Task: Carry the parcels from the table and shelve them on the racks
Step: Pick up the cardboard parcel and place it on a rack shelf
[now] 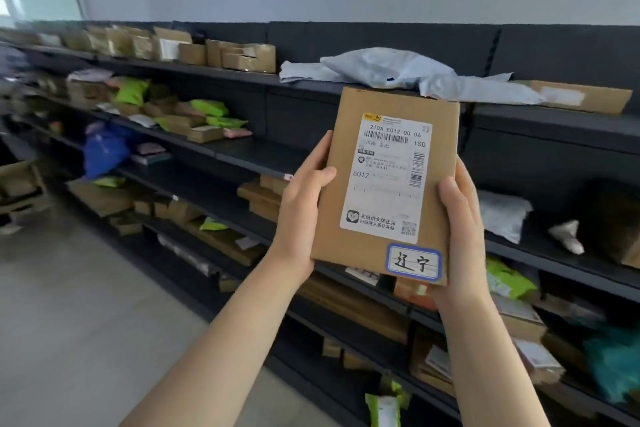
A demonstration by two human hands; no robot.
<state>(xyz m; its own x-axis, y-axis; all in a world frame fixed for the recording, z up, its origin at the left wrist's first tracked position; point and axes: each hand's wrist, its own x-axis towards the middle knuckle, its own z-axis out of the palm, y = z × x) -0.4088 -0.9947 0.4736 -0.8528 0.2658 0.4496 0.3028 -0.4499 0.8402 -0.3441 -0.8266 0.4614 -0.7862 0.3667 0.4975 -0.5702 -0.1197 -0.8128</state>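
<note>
I hold a flat brown cardboard parcel (349, 156) upright in front of me, its white shipping label and a small blue-bordered handwritten sticker facing me. My left hand (304, 204) grips its left edge with the thumb on the front. My right hand (460, 229) grips the right edge and lower corner. Behind the parcel runs a dark metal rack (242, 152) with several shelves. The parcel's top edge reaches about the height of the top shelf, where grey poly mailers (388, 69) lie.
The rack holds cardboard boxes (242, 54) on the top left, green mailers (207, 107), a blue bag (104, 149) and flat cartons lower down. A bare stretch of the second shelf (263, 156) lies left of the parcel. Grey floor (86, 305) lies at left.
</note>
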